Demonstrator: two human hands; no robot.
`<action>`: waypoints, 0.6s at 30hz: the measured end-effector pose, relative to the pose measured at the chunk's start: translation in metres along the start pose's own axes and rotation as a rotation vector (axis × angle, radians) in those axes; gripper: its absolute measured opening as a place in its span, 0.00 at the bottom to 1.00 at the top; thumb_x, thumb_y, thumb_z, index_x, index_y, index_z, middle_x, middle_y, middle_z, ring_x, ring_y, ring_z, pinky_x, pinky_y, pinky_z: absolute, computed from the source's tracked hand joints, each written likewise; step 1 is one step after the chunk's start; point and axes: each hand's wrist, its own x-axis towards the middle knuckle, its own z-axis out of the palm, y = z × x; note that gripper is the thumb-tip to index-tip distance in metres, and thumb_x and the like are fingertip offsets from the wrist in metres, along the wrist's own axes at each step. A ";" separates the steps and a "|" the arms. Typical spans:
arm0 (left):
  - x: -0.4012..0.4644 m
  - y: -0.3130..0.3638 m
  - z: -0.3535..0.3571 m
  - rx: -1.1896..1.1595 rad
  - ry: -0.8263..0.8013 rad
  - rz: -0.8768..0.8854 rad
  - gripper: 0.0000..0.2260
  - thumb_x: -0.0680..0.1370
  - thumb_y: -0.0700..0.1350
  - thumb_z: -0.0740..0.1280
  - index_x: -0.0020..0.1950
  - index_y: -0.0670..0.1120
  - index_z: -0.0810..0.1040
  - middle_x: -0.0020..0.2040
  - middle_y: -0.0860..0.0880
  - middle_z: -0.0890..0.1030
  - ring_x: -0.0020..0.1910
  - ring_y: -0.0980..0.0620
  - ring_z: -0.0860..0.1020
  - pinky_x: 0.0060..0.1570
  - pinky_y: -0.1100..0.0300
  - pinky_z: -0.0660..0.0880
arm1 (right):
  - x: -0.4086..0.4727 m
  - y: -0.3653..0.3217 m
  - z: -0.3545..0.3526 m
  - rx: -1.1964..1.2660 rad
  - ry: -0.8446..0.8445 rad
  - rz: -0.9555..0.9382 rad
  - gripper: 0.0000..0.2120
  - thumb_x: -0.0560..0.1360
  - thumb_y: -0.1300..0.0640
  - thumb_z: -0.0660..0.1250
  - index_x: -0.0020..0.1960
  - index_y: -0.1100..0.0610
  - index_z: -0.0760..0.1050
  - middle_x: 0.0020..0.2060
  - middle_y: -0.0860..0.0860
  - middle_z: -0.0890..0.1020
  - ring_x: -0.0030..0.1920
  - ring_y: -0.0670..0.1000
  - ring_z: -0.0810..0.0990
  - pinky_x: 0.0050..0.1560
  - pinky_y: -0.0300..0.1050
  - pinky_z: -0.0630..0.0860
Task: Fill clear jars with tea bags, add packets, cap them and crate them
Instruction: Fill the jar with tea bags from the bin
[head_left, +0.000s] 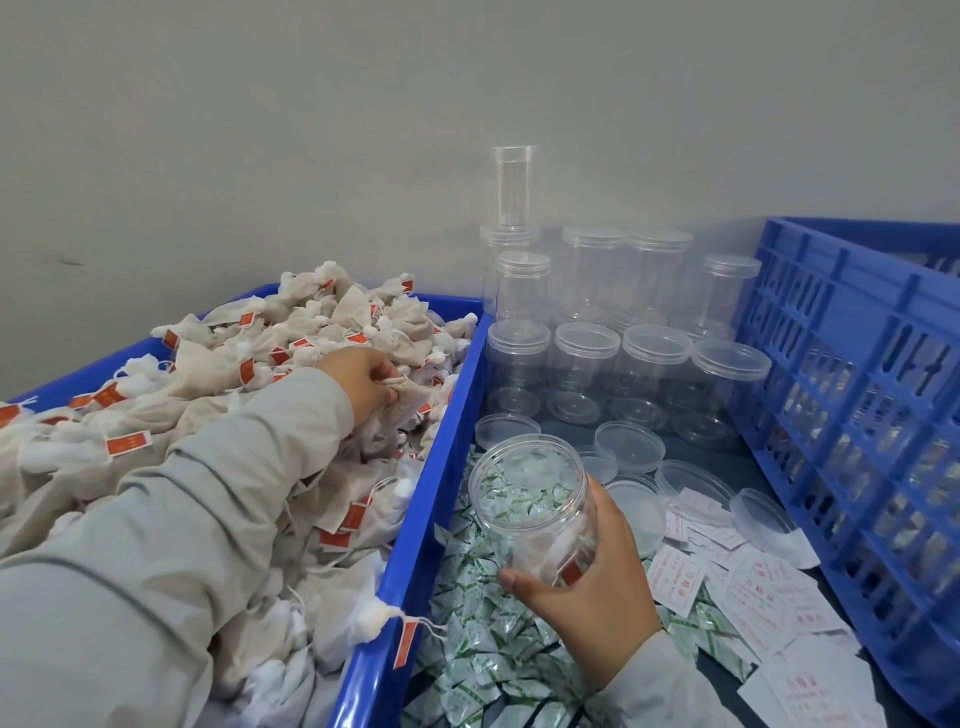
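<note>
**Filling has only begun**

On the left, the blue bin (415, 519) is heaped with tea bags (208, 374); the blue crate (857, 415) waits right. The left hand (363, 379) pinches one bag. The right hand (597, 587) grips the open jar (535, 504), nearly empty: packets (483, 649), cap, crating remain.

Capped jars (623, 332) and crate (852, 395) hem the table's right side.
</note>
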 end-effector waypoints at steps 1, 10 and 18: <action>0.000 0.000 0.000 -0.023 -0.003 0.000 0.01 0.76 0.42 0.65 0.46 0.48 0.75 0.44 0.49 0.76 0.43 0.51 0.72 0.38 0.61 0.65 | 0.000 0.000 0.000 -0.001 -0.002 0.004 0.50 0.48 0.33 0.77 0.64 0.27 0.54 0.64 0.36 0.67 0.67 0.44 0.67 0.67 0.54 0.69; -0.003 0.006 -0.006 -0.627 0.015 -0.156 0.03 0.77 0.42 0.65 0.50 0.46 0.74 0.40 0.45 0.74 0.39 0.44 0.76 0.39 0.47 0.81 | -0.002 0.001 -0.003 0.000 -0.008 -0.028 0.47 0.51 0.38 0.78 0.58 0.23 0.51 0.57 0.23 0.59 0.64 0.39 0.64 0.69 0.46 0.64; -0.039 0.049 -0.009 -0.999 -0.176 0.009 0.04 0.76 0.42 0.66 0.42 0.47 0.77 0.32 0.48 0.76 0.20 0.56 0.73 0.20 0.66 0.71 | -0.002 -0.001 -0.003 -0.017 -0.010 -0.030 0.49 0.50 0.36 0.77 0.63 0.27 0.54 0.62 0.33 0.66 0.66 0.43 0.67 0.69 0.53 0.67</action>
